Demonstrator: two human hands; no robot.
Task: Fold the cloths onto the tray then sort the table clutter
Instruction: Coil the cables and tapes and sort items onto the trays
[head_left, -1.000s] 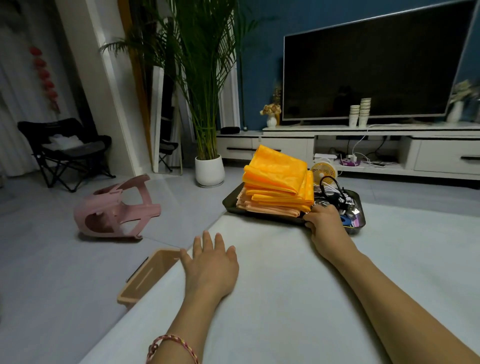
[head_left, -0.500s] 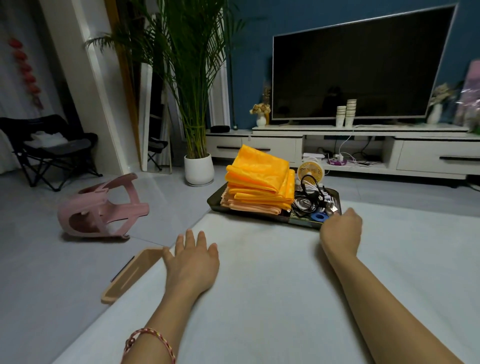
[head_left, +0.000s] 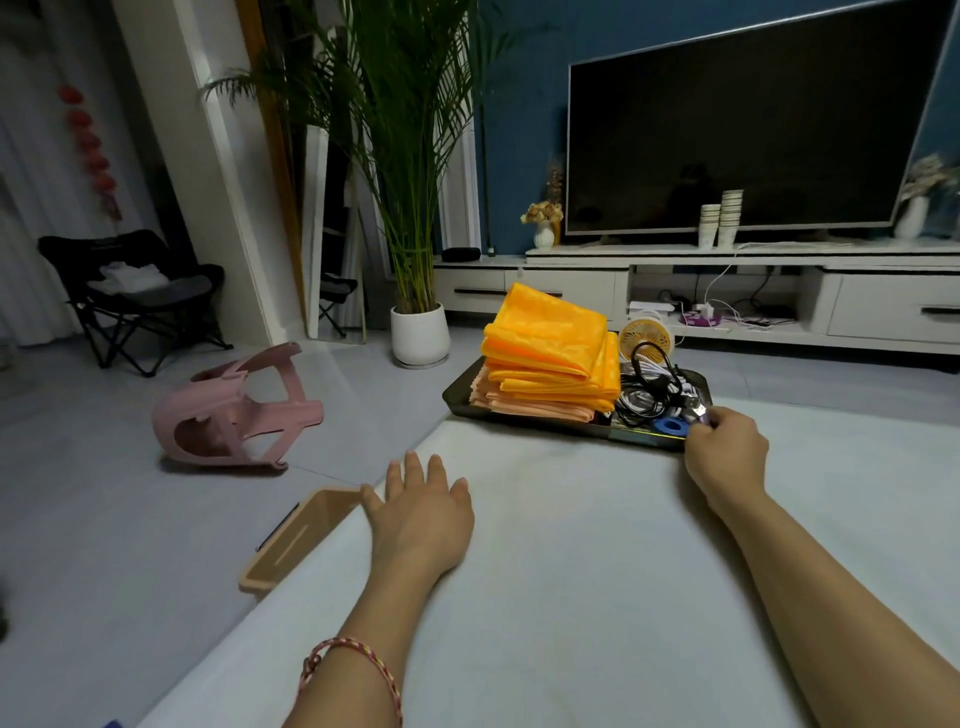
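Head view, just changed: my right grip (head_left: 727, 457) has slid along the near rim of the tray (head_left: 460, 400) and now sits at its near right corner; the fingers have gone from clasping the rim to curling in over the small items.
Right grip: fingers curled, tips touching a small purple-silver piece (head_left: 700, 415) just beside the blue ring (head_left: 674, 427); I cannot tell whether I truly pinch it or only touch it.
Left grip (head_left: 421, 514): spread flat, palm down on the white bench (head_left: 597, 571), well short of the tray; it holds nothing.
Cloths (head_left: 550, 353): folded and stacked on the left part of the tray, orange ones on top of peach ones; the top fold sits a little askew.
Clutter: the black and white cables (head_left: 644, 395) lie coiled in the right part of the tray, touching the stack; a small yellow fan (head_left: 644, 338) stands at the tray's far side.
Meaning for the task: I judge the folding finished and the sorting in hand; the tray needs no more pushing, the loose bits do.
Against the earlier frame: a second ago my right grip was at the middle of the rim, close under the cloths; my left grip has stayed flat; the stack looks unchanged.
Floor: a pink stool (head_left: 234, 410) lies tipped over; a beige bin (head_left: 301, 540) sits beside the bench.
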